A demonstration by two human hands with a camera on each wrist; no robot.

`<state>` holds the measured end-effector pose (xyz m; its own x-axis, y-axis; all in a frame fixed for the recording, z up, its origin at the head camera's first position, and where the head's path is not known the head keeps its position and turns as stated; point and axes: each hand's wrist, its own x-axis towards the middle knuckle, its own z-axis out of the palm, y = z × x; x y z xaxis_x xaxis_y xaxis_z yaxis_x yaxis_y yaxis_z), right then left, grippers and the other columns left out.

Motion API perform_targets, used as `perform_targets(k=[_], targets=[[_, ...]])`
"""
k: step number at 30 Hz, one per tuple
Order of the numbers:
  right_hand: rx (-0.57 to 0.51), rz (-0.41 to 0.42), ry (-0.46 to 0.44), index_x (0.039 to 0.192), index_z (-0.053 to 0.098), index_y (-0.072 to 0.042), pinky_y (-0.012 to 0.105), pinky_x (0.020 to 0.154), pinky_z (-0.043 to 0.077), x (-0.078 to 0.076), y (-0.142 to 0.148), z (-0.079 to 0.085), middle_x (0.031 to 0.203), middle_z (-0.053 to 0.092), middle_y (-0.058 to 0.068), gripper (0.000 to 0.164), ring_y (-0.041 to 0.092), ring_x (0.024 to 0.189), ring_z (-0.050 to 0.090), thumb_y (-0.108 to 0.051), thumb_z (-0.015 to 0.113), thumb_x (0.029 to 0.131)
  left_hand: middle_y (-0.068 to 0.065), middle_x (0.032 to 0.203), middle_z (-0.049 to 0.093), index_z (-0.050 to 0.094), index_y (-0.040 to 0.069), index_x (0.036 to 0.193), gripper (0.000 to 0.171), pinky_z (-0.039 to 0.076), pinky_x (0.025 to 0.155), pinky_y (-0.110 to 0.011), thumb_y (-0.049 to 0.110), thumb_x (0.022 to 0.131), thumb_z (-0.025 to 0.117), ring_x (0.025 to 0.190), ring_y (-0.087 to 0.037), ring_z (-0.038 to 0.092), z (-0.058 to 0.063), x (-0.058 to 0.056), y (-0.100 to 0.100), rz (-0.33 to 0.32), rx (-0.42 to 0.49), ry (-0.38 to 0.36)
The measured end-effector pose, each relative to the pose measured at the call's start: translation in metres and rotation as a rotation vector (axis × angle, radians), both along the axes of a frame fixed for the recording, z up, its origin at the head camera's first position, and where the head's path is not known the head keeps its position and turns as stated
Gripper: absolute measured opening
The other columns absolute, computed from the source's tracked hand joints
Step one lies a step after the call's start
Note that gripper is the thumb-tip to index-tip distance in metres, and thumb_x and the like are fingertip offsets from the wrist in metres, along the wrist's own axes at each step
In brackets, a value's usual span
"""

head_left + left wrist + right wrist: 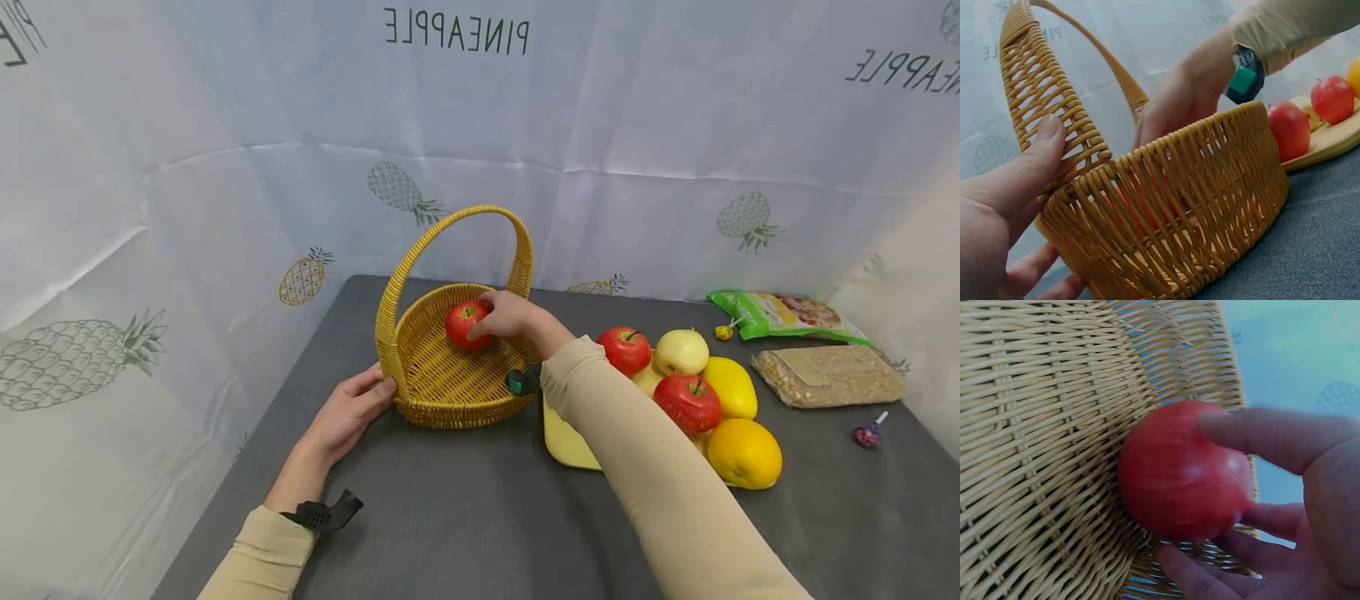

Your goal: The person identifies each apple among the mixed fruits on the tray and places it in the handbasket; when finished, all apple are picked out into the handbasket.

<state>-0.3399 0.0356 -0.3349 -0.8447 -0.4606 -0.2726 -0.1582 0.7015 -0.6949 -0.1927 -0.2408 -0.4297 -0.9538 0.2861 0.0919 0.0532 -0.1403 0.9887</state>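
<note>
The spread left hand (347, 410) is bracing the wicker basket (459, 414); the right hand (517, 317), seemingly clasping the red apple (462, 322), should be releasing gently.

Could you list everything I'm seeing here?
Table: 1, grey, below
Pineapple-print cloth: 1, white, behind table
Tray: 1, yellow, right side
Wicker basket: 1, golden, left of tray
Basket apple: 1, red, inside basket
Tray apples: 2, red, on tray
Pear-like fruit: 1, pale yellow, on tray
Mango-like fruit: 1, yellow, on tray
Orange: 1, orange, on tray
Food bag: 1, green, far right
Grain packet: 1, tan, near bag
Lollipops: 2, yellow and purple, right side
Sleeves: 2, beige, foreground
Wrist straps: 2, black, by sleeves
Left hand: 1, bare, touching basket
Right hand: 1, bare, gripping basket apple
</note>
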Motion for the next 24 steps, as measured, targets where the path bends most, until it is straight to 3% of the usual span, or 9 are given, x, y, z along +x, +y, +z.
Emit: perform_targets(k=[7,11,14,19,24], targets=[[0.000,-0.002,0.031,0.159,0.033,-0.006,0.047,0.111,0.041,0.007,0.023,0.003,0.160,0.037,0.014,0.081,0.032,0.141,0.040,-0.025,0.075,0.092,-0.017,0.168,0.017,0.043,-0.017,0.144,0.051,0.047,0.105,-0.027,0.017,0.108,0.057,0.141,-0.010,0.040,-0.004,-0.007,0.006,-0.041,0.024,0.006],[-0.052,-0.007,0.025,0.156,0.040,-0.006,0.047,0.112,0.040,0.013,0.040,0.010,0.157,0.041,0.014,0.074,0.031,0.142,0.040,-0.023,0.074,0.093,-0.017,0.169,0.014,0.041,-0.016,0.147,0.053,0.047,0.106,-0.029,0.016,0.108,0.057,0.138,-0.008,0.043,-0.005,-0.012,0.006,-0.078,0.021,0.003],[-0.095,-0.006,0.019,0.154,0.043,-0.006,0.047,0.112,0.040,0.019,0.051,0.017,0.153,0.045,0.014,0.069,0.031,0.141,0.041,-0.023,0.073,0.094,-0.019,0.168,0.013,0.048,-0.017,0.141,0.047,0.048,0.105,-0.031,0.014,0.107,0.058,0.137,-0.005,0.044,-0.002,-0.015,0.001,-0.109,-0.007,0.002],[-0.102,0.001,0.070,0.150,0.048,-0.006,0.050,0.110,0.042,0.033,0.066,0.024,0.150,0.049,0.014,0.060,0.032,0.138,0.044,-0.026,0.068,0.097,-0.024,0.161,0.028,0.055,-0.021,0.129,0.036,0.050,0.102,-0.034,0.007,0.105,0.058,0.132,-0.015,0.053,0.007,-0.018,-0.014,-0.179,-0.055,0.037],[-0.178,-0.092,0.095,0.144,0.055,-0.010,0.051,0.105,0.046,0.052,0.085,0.026,0.147,0.052,0.011,0.051,0.030,0.134,0.049,-0.028,0.067,0.098,-0.004,0.149,0.049,0.060,-0.015,0.129,0.029,0.050,0.104,-0.033,0.003,0.107,0.053,0.135,-0.023,0.051,0.009,-0.017,-0.019,-0.213,-0.046,0.079]])
